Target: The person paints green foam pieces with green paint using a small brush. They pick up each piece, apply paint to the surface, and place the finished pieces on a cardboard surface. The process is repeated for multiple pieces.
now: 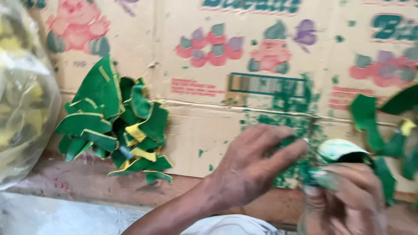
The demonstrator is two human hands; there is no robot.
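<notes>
Left hand (250,167): fingers spread wide, touching green-stained cardboard (196,130).
Right hand (348,196): fingers closed round a green piece (342,150), blurred.
Left of fingers: bare cardboard, then scrap pile (115,126), plastic bag (21,95).

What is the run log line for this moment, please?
left hand: open, over cardboard | right hand: gripping green-stained cup | green scraps: piled left

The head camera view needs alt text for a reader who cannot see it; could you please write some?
Two paint-stained hands, left hand and right hand, meet over a small green-and-white piece, blurred by motion. Behind lies a flattened cardboard sheet smeared green, with a pile of green and yellow scraps at left.
</notes>
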